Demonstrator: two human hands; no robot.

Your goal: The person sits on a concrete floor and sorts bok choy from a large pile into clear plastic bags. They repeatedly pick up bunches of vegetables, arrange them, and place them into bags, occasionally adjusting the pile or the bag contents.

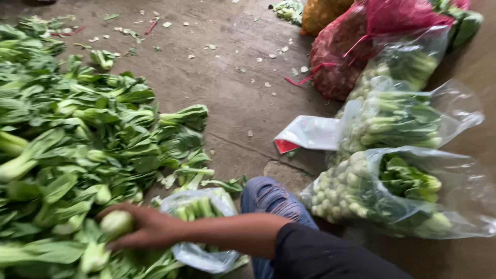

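Observation:
My right hand (147,230) reaches left across my body from a black sleeve (320,256) and closes around the pale base of a bok choy (116,223). That head lies at the near edge of a big loose pile of bok choy (77,144) spread on the concrete floor. Just under my forearm sits a small clear plastic bag (199,217), open and partly filled with bok choy. My left hand is out of sight.
My knee in blue jeans (268,199) is at the bottom centre. Three clear bags packed with bok choy (392,191) (398,121) (403,62) lie to the right, behind them red mesh sacks (341,57). Leaf scraps litter the concrete floor (227,82).

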